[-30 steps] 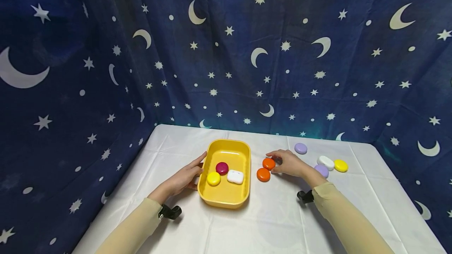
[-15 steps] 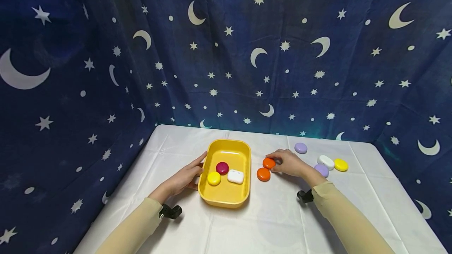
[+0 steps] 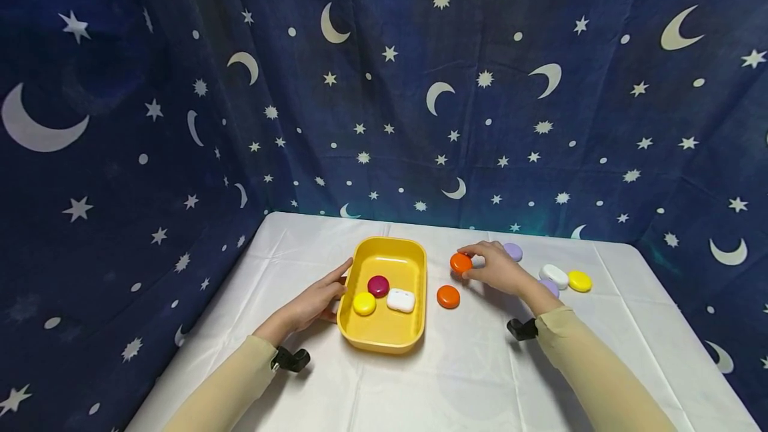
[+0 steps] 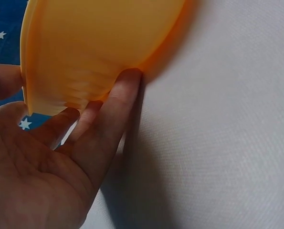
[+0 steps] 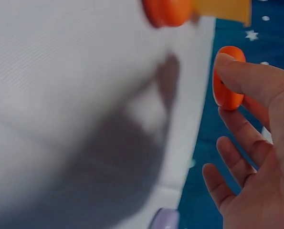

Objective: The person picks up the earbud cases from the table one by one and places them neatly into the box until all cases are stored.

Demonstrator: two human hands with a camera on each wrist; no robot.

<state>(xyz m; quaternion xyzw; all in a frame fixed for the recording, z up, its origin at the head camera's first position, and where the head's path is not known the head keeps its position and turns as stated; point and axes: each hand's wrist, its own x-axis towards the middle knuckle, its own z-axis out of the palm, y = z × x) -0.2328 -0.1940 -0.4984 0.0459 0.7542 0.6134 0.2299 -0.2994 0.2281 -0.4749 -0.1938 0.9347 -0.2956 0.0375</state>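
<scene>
The spread left hand (image 3: 313,303) touches, seemingly to steady it, the yellow tray (image 3: 384,332); right of it the right hand (image 3: 498,269) pinches an orange disc (image 3: 459,263).

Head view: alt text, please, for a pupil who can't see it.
A right hand pinches an orange disc above a white tablecloth, a starry blue curtain behind; the left hand touches a yellow tray holding a maroon disc, a yellow disc and a white block. Another orange disc lies beside the tray, four more pieces farther right.
</scene>
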